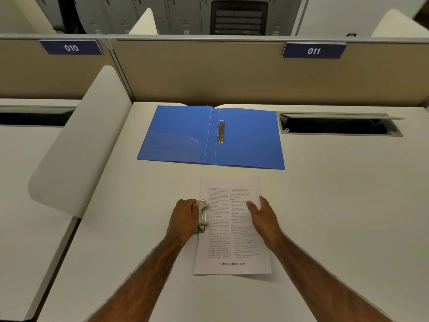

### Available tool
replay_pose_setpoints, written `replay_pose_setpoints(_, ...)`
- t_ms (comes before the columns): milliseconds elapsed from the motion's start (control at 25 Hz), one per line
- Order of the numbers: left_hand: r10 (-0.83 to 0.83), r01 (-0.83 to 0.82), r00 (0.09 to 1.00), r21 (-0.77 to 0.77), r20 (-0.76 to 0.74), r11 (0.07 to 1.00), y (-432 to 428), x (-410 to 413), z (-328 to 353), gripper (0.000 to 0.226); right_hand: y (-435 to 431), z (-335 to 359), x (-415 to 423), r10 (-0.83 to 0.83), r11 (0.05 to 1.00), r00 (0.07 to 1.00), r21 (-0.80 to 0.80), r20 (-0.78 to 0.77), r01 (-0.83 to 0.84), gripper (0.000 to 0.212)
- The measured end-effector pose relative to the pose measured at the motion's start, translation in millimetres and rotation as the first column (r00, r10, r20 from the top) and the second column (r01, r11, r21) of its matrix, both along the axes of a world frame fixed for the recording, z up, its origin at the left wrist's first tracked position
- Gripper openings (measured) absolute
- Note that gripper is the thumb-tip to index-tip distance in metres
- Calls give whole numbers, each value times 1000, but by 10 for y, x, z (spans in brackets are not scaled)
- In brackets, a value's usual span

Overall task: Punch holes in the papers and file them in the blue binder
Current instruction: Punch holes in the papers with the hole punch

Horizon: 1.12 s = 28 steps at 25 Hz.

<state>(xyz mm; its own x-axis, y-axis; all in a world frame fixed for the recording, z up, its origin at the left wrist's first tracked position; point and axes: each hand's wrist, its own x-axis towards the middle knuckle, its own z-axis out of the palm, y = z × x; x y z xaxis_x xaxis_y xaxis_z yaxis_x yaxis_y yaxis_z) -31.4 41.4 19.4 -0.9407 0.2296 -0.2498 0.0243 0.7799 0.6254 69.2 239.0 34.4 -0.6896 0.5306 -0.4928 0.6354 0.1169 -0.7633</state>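
Printed sheet (232,228) pinned by flat, open R hand (263,218); hole punch (202,216) gripped by L hand (183,216) at sheet's left edge; blue ring binder (181,135) laid open beyond.

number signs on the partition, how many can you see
2. The 010 sign is on the partition at upper left, above the neighbouring desk; the 011 sign is at upper right, above this desk's cable slot. More may lie outside the frame.
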Motion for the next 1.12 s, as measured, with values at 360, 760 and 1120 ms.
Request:
replay_pose_setpoints(360,90,-100,989,-81,-114,992,49,6,-26,46,1,22,33,-62,998,998,-2,17,62,26)
replay_pose_setpoints(760,38,-58,997,-300,-72,952,423,-234,-177,81,19,83,41,-74,997,997,-37,-19,73,11)
replay_pose_setpoints(1120,49,-77,994,-315,-95,946,356,-270,-400,81,29,120,50,-62,997,997,-51,-36,60,12)
